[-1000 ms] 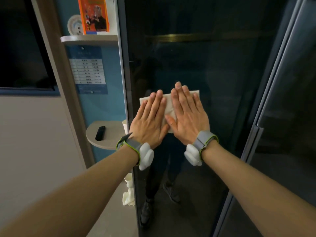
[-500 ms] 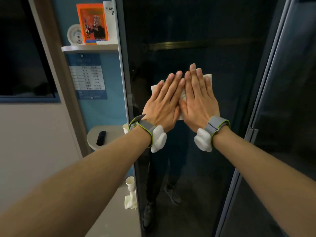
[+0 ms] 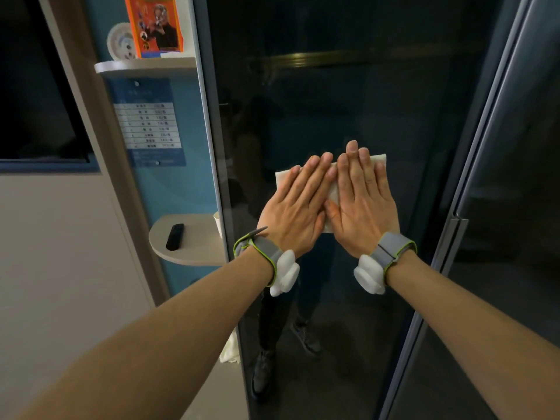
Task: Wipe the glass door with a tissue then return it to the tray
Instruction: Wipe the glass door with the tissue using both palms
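Note:
A white folded tissue [image 3: 332, 189] lies flat against the dark glass door [image 3: 333, 101] at about waist height. My left hand [image 3: 292, 207] presses its left half with the palm flat and fingers pointing up. My right hand [image 3: 362, 201] presses its right half the same way, thumb touching the left hand. Most of the tissue is hidden under the hands; only its corners and a strip between the hands show. Both wrists carry grey bands with white pods. No tray is in view.
The door's metal frame [image 3: 212, 147] runs along its left edge, and a second glass panel [image 3: 515, 177] stands to the right. Left of the door are a rounded shelf [image 3: 194, 253] with a black remote [image 3: 175, 237] and a paper cup [image 3: 218, 221], and an upper shelf [image 3: 145, 66].
Both hands slid the tissue up and to the right on the glass, then back down; it now sits further right than a second ago.

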A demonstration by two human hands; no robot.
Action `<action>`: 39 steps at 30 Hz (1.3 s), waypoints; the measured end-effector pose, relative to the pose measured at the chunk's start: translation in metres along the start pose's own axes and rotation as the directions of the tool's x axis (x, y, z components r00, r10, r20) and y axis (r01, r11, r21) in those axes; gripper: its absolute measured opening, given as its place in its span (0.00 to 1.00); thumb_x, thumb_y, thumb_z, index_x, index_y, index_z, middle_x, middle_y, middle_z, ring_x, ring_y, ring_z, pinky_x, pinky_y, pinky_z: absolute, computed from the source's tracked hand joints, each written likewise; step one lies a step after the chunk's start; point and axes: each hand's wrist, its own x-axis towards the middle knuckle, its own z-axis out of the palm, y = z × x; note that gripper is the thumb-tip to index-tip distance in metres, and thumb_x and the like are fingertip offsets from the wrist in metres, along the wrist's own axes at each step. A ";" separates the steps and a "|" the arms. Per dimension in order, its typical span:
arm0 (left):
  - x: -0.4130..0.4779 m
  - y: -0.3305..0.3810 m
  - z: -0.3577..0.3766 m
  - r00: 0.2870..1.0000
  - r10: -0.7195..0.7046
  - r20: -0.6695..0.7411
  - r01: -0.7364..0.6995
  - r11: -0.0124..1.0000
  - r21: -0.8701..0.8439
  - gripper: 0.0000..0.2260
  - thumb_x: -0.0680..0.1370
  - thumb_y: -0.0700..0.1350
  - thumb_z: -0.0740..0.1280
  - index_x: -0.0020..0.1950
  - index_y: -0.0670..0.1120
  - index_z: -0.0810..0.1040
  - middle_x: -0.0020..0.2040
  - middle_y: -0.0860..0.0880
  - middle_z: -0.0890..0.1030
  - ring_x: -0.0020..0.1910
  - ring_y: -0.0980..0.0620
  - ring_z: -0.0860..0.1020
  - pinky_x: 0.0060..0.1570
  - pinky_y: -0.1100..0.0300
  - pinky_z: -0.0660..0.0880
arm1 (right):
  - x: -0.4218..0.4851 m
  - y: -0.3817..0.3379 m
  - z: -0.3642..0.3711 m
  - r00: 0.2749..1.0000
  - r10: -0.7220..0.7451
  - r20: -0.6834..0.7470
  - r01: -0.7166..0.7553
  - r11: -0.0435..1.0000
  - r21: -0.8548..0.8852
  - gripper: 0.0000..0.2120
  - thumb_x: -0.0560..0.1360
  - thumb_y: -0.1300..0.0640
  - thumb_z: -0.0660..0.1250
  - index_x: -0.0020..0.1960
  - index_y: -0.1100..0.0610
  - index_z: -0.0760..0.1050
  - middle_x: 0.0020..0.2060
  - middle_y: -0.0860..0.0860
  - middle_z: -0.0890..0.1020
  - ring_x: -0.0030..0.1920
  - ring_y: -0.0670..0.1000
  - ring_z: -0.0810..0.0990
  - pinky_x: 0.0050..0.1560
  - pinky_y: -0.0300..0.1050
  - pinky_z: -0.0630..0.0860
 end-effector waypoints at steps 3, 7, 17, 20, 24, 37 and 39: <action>-0.007 0.006 0.004 1.000 0.009 0.005 -0.009 1.000 0.002 0.27 0.79 0.50 0.48 0.74 0.40 0.45 0.74 0.45 0.49 0.74 0.46 0.48 0.73 0.51 0.45 | -0.009 0.000 0.003 1.000 0.001 0.018 -0.001 1.000 -0.006 0.32 0.78 0.46 0.46 0.73 0.60 0.36 0.73 0.58 0.44 0.73 0.54 0.43 0.72 0.49 0.36; -0.016 0.015 0.009 0.999 0.024 0.022 -0.024 0.999 0.034 0.28 0.79 0.51 0.47 0.74 0.39 0.42 0.74 0.44 0.46 0.74 0.46 0.46 0.73 0.51 0.43 | -0.022 -0.002 0.007 0.999 0.014 0.034 -0.014 1.000 0.000 0.32 0.78 0.46 0.46 0.73 0.60 0.36 0.72 0.58 0.44 0.73 0.54 0.37 0.72 0.49 0.35; -0.048 0.046 0.028 0.996 0.058 0.065 -0.061 0.997 0.047 0.30 0.79 0.50 0.47 0.74 0.39 0.37 0.74 0.44 0.44 0.74 0.44 0.39 0.73 0.51 0.41 | -0.069 -0.003 0.023 1.000 0.006 0.030 -0.005 0.999 -0.034 0.33 0.76 0.47 0.48 0.73 0.62 0.40 0.71 0.60 0.50 0.74 0.54 0.39 0.72 0.49 0.37; -0.053 0.055 0.032 0.998 0.022 0.050 -0.023 1.000 0.021 0.31 0.78 0.49 0.48 0.74 0.39 0.37 0.75 0.42 0.42 0.74 0.45 0.35 0.73 0.51 0.40 | -0.078 -0.002 0.029 0.999 -0.010 0.041 0.012 0.998 -0.057 0.36 0.76 0.47 0.48 0.74 0.60 0.32 0.72 0.59 0.47 0.73 0.52 0.32 0.72 0.49 0.35; -0.050 0.056 0.028 0.997 -0.011 0.082 0.010 1.000 0.016 0.31 0.78 0.50 0.47 0.74 0.40 0.34 0.75 0.43 0.35 0.73 0.47 0.33 0.73 0.53 0.39 | -0.078 0.000 0.028 1.000 -0.019 0.024 0.020 0.999 -0.042 0.35 0.76 0.47 0.48 0.74 0.62 0.35 0.72 0.59 0.48 0.74 0.54 0.40 0.72 0.49 0.36; 0.089 0.049 -0.025 0.998 -0.036 0.041 0.035 0.999 0.017 0.27 0.79 0.49 0.45 0.75 0.40 0.43 0.76 0.44 0.46 0.75 0.46 0.47 0.73 0.52 0.41 | 0.021 0.088 -0.037 0.998 0.063 -0.016 -0.064 0.997 -0.040 0.33 0.79 0.46 0.46 0.72 0.63 0.35 0.73 0.57 0.42 0.73 0.53 0.40 0.73 0.49 0.36; 0.110 0.047 -0.032 0.999 -0.030 0.042 0.030 1.000 -0.006 0.28 0.79 0.49 0.46 0.75 0.40 0.42 0.77 0.43 0.46 0.75 0.46 0.45 0.72 0.52 0.38 | 0.034 0.100 -0.045 0.995 0.097 0.006 -0.096 0.992 -0.079 0.33 0.79 0.45 0.45 0.73 0.63 0.35 0.75 0.60 0.43 0.73 0.52 0.37 0.73 0.51 0.38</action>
